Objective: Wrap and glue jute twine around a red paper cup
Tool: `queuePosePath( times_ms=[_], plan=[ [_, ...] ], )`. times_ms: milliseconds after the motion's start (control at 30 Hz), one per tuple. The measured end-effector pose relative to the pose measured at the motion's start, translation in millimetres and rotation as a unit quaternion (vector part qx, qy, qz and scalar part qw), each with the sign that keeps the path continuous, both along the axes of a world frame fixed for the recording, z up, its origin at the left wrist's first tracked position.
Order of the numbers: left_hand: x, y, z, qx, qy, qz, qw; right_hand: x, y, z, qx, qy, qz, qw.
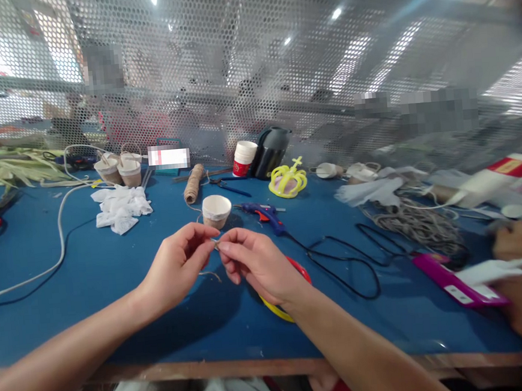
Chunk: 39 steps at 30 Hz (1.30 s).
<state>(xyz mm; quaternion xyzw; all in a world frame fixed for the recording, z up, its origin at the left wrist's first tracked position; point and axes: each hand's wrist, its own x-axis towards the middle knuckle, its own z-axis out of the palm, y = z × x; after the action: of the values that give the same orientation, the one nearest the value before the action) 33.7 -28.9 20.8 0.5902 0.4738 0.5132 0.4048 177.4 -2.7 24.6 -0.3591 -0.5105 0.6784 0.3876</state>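
Note:
My left hand [180, 262] and my right hand [257, 259] meet above the blue table, fingertips pinched together on a thin piece of twine [216, 245]. A loose end of twine [210, 275] shows just below my left fingers. Right behind my fingertips stands a white paper cup [217, 211] with brown twine wrapped around its lower part. The roll of brown twine [194, 184] lies behind the cup, to its left. To the cup's right rests a blue hot glue gun [265, 214]. Red and yellow handles [276, 309] are partly hidden under my right hand.
Wrapped cups [129, 171] and white crumpled cloth [121, 206] sit at the left. Stacked cups [244, 157], a black jug [272, 152] and a yellow crown shape [287, 181] stand behind. A black cable [339, 273] runs right toward a purple power strip [457, 282] beside another person's arm.

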Motion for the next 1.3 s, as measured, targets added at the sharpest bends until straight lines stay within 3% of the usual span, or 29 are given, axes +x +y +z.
queuePosePath(
  times_ms=[567, 900, 1167, 1300],
  plan=[
    [3.7, -2.4, -8.0, 0.042, 0.041, 0.032, 0.998, -2.2, -4.8, -7.3, 0.170, -0.093, -0.078, 0.978],
    [3.7, 0.2, -9.9, 0.037, 0.049, 0.028, 0.998, -2.5, -1.7, -7.5, 0.166, -0.114, -0.073, 0.977],
    [-0.5, 0.6, -3.6, -0.006, 0.013, -0.029, 0.999, -0.3, -2.4, -3.3, 0.199, -0.142, -0.073, 0.967],
    [-3.6, 1.6, -4.1, 0.055, 0.076, -0.002, 0.996, -0.1, -0.8, -4.9, 0.173, -0.127, -0.069, 0.974]
  ],
)
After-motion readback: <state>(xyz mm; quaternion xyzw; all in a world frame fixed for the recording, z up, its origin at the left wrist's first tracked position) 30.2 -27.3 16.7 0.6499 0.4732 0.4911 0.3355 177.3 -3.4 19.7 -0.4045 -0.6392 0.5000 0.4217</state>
